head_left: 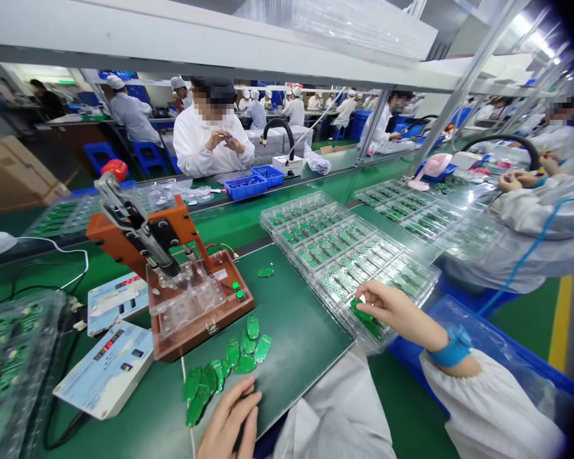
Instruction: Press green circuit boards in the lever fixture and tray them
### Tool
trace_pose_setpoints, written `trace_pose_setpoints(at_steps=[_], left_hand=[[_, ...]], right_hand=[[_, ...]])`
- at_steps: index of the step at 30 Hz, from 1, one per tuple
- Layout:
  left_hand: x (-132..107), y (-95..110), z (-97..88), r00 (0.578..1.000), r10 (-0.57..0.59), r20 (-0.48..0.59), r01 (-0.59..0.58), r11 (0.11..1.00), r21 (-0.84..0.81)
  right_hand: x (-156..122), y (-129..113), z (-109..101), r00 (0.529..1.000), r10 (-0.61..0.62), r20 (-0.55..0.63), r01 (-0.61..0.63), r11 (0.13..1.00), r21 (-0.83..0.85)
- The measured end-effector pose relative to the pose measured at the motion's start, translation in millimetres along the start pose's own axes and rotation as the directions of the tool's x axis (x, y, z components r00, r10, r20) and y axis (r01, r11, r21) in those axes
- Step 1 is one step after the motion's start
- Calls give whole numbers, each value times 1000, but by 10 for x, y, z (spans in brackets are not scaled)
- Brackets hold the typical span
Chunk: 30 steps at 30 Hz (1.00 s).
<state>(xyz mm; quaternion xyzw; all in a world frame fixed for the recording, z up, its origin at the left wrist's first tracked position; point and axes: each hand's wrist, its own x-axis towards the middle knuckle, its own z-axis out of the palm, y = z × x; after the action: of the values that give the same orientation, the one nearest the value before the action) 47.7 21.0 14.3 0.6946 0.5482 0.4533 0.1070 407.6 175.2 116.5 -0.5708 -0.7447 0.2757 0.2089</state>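
Note:
My right hand, a blue band at its wrist, pinches a small green circuit board over the near corner of a clear plastic tray. Rows of similar boards fill that tray. Lower down, my left hand rests on the green mat with its fingers stretched out and nothing in them. Just beyond its fingertips lies a loose cluster of green circuit boards. One more board lies by itself farther back on the mat.
An orange clamp fixture with a red-knobbed lever stands left of the mat. Two boxes with red digits, a front meter and a rear meter, sit beside it. Blue bins are across the bench, near a co-worker in white.

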Motion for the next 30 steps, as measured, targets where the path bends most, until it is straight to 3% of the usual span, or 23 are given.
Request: trace_pose_setpoints(at_steps=[4, 9, 11, 16, 18, 21, 25, 30], left_hand=[[-2, 44, -65, 1000, 14, 28, -14, 1000, -8], [88, -49, -444, 998, 36, 50, -39, 997, 62], [164, -172, -666, 998, -19, 54, 13, 994, 113], [311, -518, -1080, 970, -76, 230, 32, 982, 188], [338, -602, -1136, 953, -103, 283, 46, 979, 200], [381, -656, -1144, 927, -142, 346, 69, 974, 215], [453, -655, -1136, 904, -136, 406, 49, 975, 218], [485, -672, -1120, 904, -121, 410, 40, 979, 201]], right_hand=[[-33, 69, 84, 999, -43, 9, 44, 996, -79], [-175, -103, 243, 973, -132, -187, 113, 987, -110], [-212, -304, 458, 958, -207, -201, 201, 978, -49], [-109, -768, 1273, 913, -408, 3, 405, 908, 109], [42, -830, 1530, 900, -436, 24, 429, 893, 134], [324, -820, 1718, 886, -462, 37, 452, 879, 150], [592, -781, 1730, 870, -480, 113, 464, 874, 143], [678, -771, 1757, 861, -478, 174, 447, 875, 186]])
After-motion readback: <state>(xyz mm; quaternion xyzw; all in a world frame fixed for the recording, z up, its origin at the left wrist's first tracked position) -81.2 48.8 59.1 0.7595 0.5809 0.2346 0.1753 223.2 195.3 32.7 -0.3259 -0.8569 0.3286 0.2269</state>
